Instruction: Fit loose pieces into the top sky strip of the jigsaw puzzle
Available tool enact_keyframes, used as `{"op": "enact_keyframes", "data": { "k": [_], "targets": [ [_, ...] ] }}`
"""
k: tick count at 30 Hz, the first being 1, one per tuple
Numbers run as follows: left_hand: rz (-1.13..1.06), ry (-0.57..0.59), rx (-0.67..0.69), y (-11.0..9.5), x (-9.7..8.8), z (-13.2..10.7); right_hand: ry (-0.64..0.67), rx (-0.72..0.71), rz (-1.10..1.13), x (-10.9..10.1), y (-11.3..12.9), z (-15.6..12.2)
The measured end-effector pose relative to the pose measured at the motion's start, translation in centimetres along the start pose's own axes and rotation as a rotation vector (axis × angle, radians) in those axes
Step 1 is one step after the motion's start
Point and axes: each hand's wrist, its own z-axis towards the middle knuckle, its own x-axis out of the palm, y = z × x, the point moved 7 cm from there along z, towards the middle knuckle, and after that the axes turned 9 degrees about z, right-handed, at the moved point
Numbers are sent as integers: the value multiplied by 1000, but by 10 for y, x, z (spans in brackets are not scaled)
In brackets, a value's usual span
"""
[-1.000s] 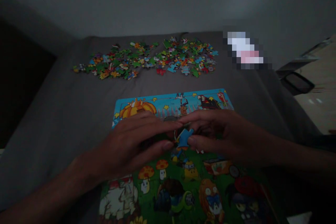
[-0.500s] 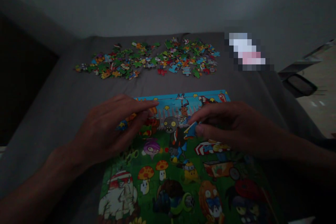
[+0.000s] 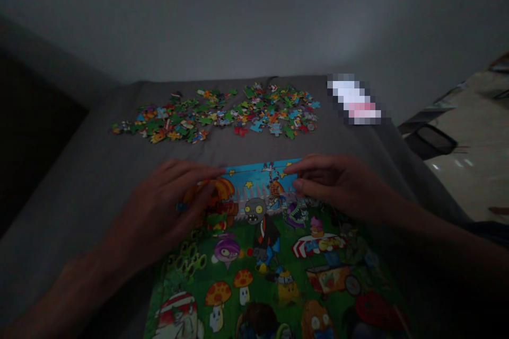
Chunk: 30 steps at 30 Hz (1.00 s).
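Note:
A colourful cartoon jigsaw puzzle (image 3: pixel 262 254) lies flat on a grey cloth in front of me. My left hand (image 3: pixel 170 206) rests on its upper left part, over an orange pumpkin picture, with fingers stretched flat and holding nothing. My right hand (image 3: pixel 338 185) is at the upper right edge. Its forefinger and thumb are pinched at the blue sky strip (image 3: pixel 254 175), on a small blue puzzle piece that blends into the strip in the dim light.
Several loose puzzle pieces (image 3: pixel 222 114) are spread in a band at the far side of the grey cloth (image 3: pixel 99 169). A blurred white and pink object (image 3: pixel 353 103) lies at the back right. A dark object (image 3: pixel 431 140) sits beyond the right edge.
Both hands moved apart and away from me to the puzzle's top edge. The right hand carried the blue piece up to the sky strip. The view tilted down.

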Motion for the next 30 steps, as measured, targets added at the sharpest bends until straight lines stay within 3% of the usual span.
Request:
{"op": "enact_keyframes", "data": {
  "k": [12, 21, 30],
  "targets": [
    [135, 304, -126, 31, 32, -13, -18, 6, -76, -7, -6, 1],
    [130, 302, -183, 40, 28, -12, -36, 2, -233, -5, -2, 1],
    [69, 366, -108, 51, 12, -19, -135, -8, -318, -14, 5, -5]
  ]
}}
